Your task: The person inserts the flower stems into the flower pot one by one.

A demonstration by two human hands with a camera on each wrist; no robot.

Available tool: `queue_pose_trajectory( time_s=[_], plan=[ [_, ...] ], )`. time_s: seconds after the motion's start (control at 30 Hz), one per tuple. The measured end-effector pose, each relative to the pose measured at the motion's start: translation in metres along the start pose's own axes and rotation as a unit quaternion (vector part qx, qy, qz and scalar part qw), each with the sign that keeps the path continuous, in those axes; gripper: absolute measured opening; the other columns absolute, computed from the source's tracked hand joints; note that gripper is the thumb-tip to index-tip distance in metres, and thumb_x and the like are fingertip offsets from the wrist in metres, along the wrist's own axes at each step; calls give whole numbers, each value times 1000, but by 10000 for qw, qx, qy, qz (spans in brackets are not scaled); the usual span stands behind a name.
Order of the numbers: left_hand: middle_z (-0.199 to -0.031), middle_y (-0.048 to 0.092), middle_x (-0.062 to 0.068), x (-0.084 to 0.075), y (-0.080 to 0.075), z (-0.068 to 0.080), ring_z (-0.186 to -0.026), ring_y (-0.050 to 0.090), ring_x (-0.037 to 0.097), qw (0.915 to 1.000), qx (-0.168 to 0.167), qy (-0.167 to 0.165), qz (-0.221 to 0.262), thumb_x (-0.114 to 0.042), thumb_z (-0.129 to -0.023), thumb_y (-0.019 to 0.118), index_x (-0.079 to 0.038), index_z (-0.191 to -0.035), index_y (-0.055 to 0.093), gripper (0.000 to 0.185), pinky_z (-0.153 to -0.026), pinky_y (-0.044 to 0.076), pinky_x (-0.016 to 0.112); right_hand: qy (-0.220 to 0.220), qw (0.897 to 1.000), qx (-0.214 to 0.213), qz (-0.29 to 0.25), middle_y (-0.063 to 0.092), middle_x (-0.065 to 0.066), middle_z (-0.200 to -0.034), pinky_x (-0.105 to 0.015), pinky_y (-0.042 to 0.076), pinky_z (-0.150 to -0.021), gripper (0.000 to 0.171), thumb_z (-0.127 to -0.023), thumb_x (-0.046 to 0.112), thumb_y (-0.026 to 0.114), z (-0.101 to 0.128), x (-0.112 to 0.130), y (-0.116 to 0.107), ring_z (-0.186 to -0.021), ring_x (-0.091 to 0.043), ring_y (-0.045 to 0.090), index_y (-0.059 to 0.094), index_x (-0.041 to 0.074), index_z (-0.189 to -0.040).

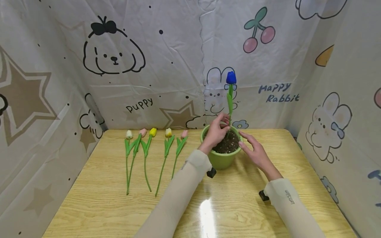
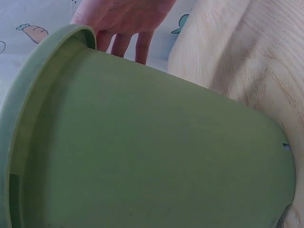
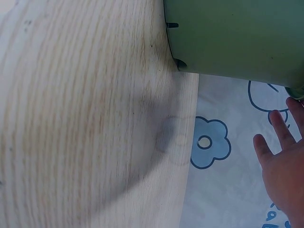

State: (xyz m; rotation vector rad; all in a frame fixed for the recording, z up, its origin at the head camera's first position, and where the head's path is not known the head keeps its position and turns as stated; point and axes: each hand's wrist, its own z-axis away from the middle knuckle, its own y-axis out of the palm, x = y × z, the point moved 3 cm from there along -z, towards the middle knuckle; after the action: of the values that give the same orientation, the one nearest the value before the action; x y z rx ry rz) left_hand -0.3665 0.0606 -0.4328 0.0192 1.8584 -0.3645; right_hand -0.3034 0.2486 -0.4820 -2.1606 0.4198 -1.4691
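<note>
A blue tulip with a green stem and leaf stands upright in dark soil inside a green flowerpot. My left hand reaches over the pot and pinches the lower stem between thumb and fingers, close above the soil. At the pot's right side is my right hand, its fingers extended and fingertips right at the rim. In the left wrist view, the pot's wall fills most of the picture, with the right hand beyond it. The right wrist view shows that hand with fingers spread near the rim.
Several tulips lie left of the pot on the wooden table: a white one, pink ones and yellow ones. A printed cloth hangs behind the table and along both sides.
</note>
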Motion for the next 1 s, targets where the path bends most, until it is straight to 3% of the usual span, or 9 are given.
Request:
queue_pose_trajectory(
  time_s=[0.23, 1.0],
  plan=[
    [-113, 61, 11, 0, 0, 0, -101, 72, 27, 9999, 58, -106, 30, 9, -98, 61, -8, -126, 60, 33, -81, 62, 30, -8, 10000, -33, 9, 45, -17, -160, -65, 27, -123, 52, -108, 23, 57, -1, -1, 0, -150, -41, 36, 45, 11, -157],
    [-110, 61, 10, 1, 2, 3, -101, 68, 22, 9988, 224, -247, -370, 11, -97, 62, -6, -126, 58, 33, -88, 60, 29, 75, 10000, 19, -9, 42, -17, -162, -69, 26, -121, 53, -107, 23, 58, 0, 3, -1, -151, -44, 34, 44, 11, -158]
  ],
)
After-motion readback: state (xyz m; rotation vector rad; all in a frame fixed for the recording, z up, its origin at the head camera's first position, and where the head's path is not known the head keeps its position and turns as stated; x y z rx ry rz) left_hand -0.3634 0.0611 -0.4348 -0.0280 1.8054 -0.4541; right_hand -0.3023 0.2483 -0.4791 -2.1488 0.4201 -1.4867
